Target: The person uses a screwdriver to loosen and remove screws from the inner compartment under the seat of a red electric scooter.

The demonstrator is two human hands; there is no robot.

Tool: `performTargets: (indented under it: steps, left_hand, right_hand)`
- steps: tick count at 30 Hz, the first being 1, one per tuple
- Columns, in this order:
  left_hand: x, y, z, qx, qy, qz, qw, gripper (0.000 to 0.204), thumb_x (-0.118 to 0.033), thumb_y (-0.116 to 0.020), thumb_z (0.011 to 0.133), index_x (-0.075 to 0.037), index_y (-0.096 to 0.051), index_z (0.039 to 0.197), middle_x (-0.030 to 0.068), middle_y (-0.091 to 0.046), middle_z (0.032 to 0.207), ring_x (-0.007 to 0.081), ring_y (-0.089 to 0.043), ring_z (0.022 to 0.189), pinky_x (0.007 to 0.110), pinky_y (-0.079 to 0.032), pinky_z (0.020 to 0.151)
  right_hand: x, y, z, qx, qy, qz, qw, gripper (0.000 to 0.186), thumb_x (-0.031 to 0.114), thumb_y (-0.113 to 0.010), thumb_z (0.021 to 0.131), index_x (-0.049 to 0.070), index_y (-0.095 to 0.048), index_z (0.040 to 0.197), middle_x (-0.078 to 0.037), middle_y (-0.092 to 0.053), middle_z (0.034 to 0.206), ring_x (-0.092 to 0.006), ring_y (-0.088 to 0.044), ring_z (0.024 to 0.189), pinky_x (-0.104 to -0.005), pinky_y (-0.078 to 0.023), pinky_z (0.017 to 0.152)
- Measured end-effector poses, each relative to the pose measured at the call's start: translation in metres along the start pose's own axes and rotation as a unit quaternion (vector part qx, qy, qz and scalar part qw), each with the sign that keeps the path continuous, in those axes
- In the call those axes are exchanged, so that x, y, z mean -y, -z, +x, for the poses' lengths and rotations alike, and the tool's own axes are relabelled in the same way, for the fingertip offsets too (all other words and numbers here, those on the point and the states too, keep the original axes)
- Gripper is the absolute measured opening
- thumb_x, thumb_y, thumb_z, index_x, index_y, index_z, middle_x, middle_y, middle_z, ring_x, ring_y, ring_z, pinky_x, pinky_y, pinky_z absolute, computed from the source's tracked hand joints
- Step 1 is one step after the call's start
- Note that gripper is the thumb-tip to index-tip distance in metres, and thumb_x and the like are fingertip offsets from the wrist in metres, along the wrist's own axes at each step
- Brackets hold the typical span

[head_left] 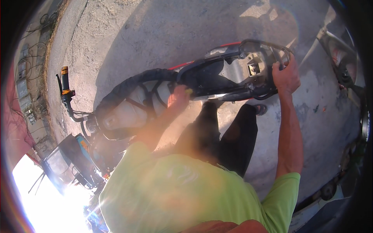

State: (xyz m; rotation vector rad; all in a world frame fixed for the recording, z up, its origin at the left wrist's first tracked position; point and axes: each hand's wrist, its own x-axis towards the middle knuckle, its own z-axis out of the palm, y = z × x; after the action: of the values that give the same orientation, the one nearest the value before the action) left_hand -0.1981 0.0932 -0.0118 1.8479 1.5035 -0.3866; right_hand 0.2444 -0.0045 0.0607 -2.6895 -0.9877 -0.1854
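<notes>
A motorcycle point(229, 73) stands across the view in front of me, its handlebar at the left and its tail at the right. No seat covers its rear half, so the black under-seat tray point(210, 73) and frame show. My right hand point(286, 75) is wrapped round the black grab rail point(268, 43) at the tail. My left hand point(178, 98) is closed at the near side, where the tank cover point(132, 105) meets the tray. A small yellow piece point(189, 91) shows at its fingertips; the rest of what it holds is hidden.
The handlebar grip point(65, 79) sticks out at the far left. Another vehicle with a windscreen point(60, 159) stands at the lower left, beside strong sun glare. A wheel point(344, 64) and metal parts are at the right edge. Rough concrete ground point(186, 31) lies beyond the motorcycle.
</notes>
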Motion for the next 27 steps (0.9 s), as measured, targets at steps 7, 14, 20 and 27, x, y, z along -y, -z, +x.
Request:
performTargets:
  steps: [7, 14, 20, 27]
  left_hand:
    - [-0.004, 0.006, -0.014, -0.084, -0.078, 0.037, 0.993, 0.047, -0.038, -0.068, 0.103, -0.009, -0.06, 0.139, 0.0228, -0.069, 0.131, 0.047, -0.069, 0.116, 0.054, -0.055, 0.096]
    - [0.004, -0.001, -0.001, -0.033, -0.007, 0.013, 0.999, 0.047, -0.037, -0.07, 0.101, -0.008, -0.062, 0.137, 0.0234, -0.067, 0.138, 0.0468, -0.068, 0.118, 0.054, -0.054, 0.101]
    - [0.007, -0.002, -0.011, -0.094, -0.094, 0.016, 0.991, 0.044, -0.04, -0.066, 0.104, -0.006, -0.065, 0.132, 0.0218, -0.075, 0.121, 0.0435, -0.072, 0.109, 0.052, -0.055, 0.098]
    - [0.032, -0.006, 0.013, 0.015, 0.105, -0.241, 0.965, 0.039, -0.038, -0.062, 0.106, -0.005, -0.07, 0.125, 0.0107, -0.079, 0.097, 0.0198, -0.072, 0.063, 0.035, -0.059, 0.06]
  right_hand:
    - [0.0, 0.0, -0.001, 0.006, -0.003, 0.0, 1.0, 0.068, 0.038, -0.077, 0.084, 0.019, -0.059, 0.147, -0.009, -0.073, 0.128, -0.0342, -0.072, 0.118, -0.0512, -0.06, 0.094]
    - [0.0, 0.0, 0.0, 0.009, -0.002, -0.002, 1.0, 0.068, 0.039, -0.075, 0.085, 0.018, -0.059, 0.147, -0.009, -0.073, 0.127, -0.0341, -0.072, 0.117, -0.0511, -0.06, 0.092]
    - [0.003, 0.0, -0.001, -0.001, -0.001, -0.003, 1.0, 0.067, 0.039, -0.075, 0.085, 0.018, -0.059, 0.147, -0.009, -0.073, 0.126, -0.0341, -0.072, 0.117, -0.0512, -0.06, 0.093]
    - [-0.003, -0.003, -0.001, -0.014, 0.01, -0.002, 1.0, 0.067, 0.038, -0.075, 0.084, 0.016, -0.06, 0.146, -0.011, -0.074, 0.127, -0.0346, -0.072, 0.117, -0.0509, -0.06, 0.094]
